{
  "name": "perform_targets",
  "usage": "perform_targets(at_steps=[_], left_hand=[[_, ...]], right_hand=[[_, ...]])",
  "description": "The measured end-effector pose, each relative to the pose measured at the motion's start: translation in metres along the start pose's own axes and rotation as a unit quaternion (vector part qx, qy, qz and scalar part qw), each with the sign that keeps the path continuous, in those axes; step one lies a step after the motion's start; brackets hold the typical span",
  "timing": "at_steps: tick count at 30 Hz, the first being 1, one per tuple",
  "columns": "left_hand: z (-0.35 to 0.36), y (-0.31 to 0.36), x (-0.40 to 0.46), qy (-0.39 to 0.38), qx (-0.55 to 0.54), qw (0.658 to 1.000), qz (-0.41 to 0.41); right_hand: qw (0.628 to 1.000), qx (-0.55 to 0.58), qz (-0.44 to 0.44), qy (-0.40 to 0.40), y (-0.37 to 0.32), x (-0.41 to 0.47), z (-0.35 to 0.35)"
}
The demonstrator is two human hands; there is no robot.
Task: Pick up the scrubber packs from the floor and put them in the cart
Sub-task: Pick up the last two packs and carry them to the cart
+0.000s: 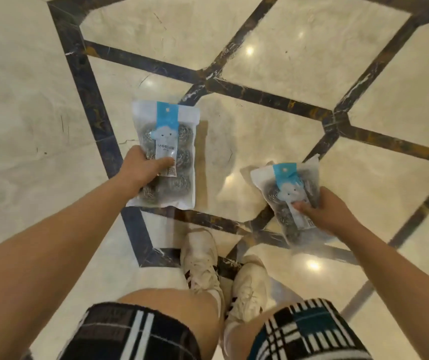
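While I look down at the marble floor (pixel 273 141), I hold two scrubber packs, one in each hand: my left hand (pixel 143 168) grips the left pack (pixel 165 154) with the thumb across its label, and my right hand (pixel 325 211) pinches the right pack (pixel 290 197) in the same way. Each clear pouch contains steel wool balls, about six in the left one, I think; the right one is too blurred to count. Both packs are above the floor, before my two white shoes (pixel 200 258).

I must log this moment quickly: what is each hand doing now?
Left hand: grips the left scrubber pack, thumb on its front.
Right hand: grips the right scrubber pack, thumb on its front.
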State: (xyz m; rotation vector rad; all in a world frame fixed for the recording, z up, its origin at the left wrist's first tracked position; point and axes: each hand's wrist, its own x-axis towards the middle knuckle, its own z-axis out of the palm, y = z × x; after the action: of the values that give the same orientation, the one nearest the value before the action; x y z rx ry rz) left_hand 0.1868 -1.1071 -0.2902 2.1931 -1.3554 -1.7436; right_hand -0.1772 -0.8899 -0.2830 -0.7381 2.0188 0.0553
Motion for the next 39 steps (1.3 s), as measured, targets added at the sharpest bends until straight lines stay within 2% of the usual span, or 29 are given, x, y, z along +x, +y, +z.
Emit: perform_targets(at_steps=[2, 5, 8, 12, 18, 24, 26, 32, 39], left_hand=[[-0.001, 0.001, -0.055, -0.032, -0.026, 0.999, 0.011], [-0.015, 0.011, -0.147, -0.062, -0.089, 0.993, -0.034], [-0.039, 0.029, -0.238, -0.087, -0.129, 0.986, -0.053], [-0.087, 0.07, -0.351, -0.115, -0.147, 0.981, -0.049], [-0.175, 0.156, -0.491, -0.075, -0.147, 0.986, 0.0], [-0.237, 0.217, -0.576, -0.037, -0.145, 0.987, 0.059], [-0.249, 0.236, -0.594, -0.032, -0.143, 0.986, 0.086], [-0.267, 0.277, -0.618, -0.033, -0.122, 0.981, 0.151], [-0.25, 0.318, -0.625, -0.071, -0.137, 0.969, 0.193]], right_hand=[[0.995, 0.098, -0.016, -0.01, -0.021, -0.05, -0.01], [0.971, 0.236, -0.017, -0.036, -0.054, -0.126, -0.035], [0.943, 0.321, -0.025, -0.081, -0.085, -0.198, -0.068], [0.925, 0.349, -0.026, -0.145, -0.134, -0.287, -0.127], [0.922, 0.337, -0.07, -0.179, -0.219, -0.431, -0.223], [0.878, 0.397, -0.141, -0.226, -0.259, -0.535, -0.267], [0.868, 0.419, -0.163, -0.212, -0.263, -0.559, -0.273], [0.875, 0.431, -0.2, -0.09, -0.271, -0.608, -0.287], [0.864, 0.459, -0.208, 0.007, -0.254, -0.628, -0.313]])
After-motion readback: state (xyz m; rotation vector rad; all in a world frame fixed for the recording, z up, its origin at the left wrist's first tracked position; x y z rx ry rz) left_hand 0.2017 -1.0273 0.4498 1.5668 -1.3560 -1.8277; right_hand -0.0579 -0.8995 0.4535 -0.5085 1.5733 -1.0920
